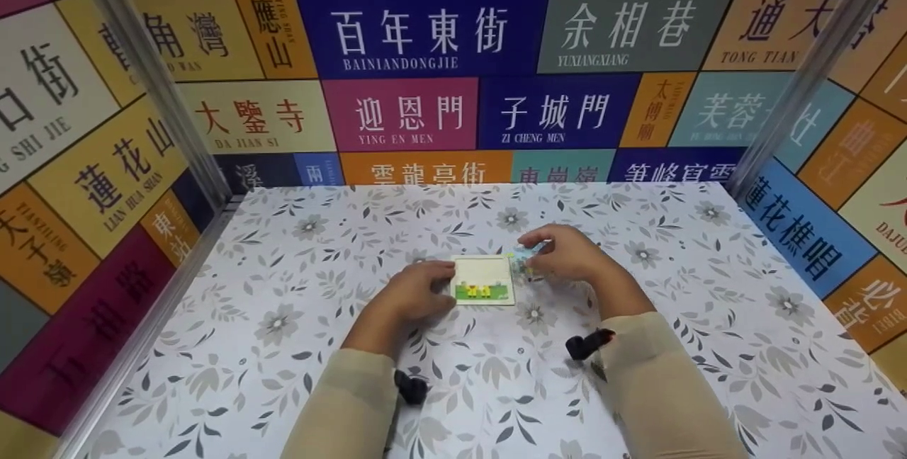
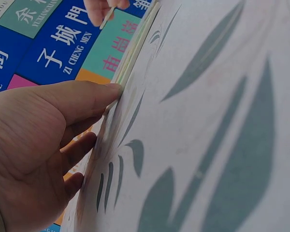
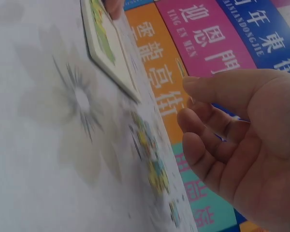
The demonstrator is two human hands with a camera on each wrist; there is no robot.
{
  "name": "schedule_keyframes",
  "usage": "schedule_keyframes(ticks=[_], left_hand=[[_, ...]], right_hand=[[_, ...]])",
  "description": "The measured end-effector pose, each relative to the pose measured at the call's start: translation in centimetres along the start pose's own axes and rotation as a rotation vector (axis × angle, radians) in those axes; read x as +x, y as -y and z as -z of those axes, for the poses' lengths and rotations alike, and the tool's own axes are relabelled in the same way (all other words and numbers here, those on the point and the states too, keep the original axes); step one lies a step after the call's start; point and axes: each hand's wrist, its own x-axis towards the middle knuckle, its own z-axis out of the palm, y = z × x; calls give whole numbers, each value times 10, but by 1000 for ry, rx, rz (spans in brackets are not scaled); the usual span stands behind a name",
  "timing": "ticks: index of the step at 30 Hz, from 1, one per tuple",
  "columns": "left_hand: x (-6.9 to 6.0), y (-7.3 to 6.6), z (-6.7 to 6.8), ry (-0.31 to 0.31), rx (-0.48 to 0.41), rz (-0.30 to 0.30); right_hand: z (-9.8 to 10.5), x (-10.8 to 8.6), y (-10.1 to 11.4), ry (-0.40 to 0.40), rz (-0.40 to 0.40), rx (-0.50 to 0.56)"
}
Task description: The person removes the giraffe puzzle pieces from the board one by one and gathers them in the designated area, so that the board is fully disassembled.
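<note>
While L hand rests loose-fingered at L edge of puzzle tray, ctr of table | R hand pinches thin pc off tray's R side, nr loose pcs | likely best: tray steady, pc turned to match, lowered flat.

One puzzle board. Two hands: one left hand left of the board, one right hand right of it. One held puzzle piece; several loose pieces right of the board, too blurred to count. Two sleeves, two black wrist cameras, one desk beneath the board.
</note>
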Motion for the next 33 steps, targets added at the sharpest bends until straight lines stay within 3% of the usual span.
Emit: schedule_keyframes(ticks=[7, 15, 29, 33], left_hand=[[0, -1, 1, 2, 6, -9], [1, -1, 0, -2, -5, -12], [2, 2, -1, -2, 10, -17], [2, 2, -1, -2, 7, -10]], right_hand=[[27, -14, -28, -38, -69, -9], [47, -26, -58, -76, -50, 44], [41, -26, -79, -42, -133, 70], [40, -25, -81, -49, -134, 35]])
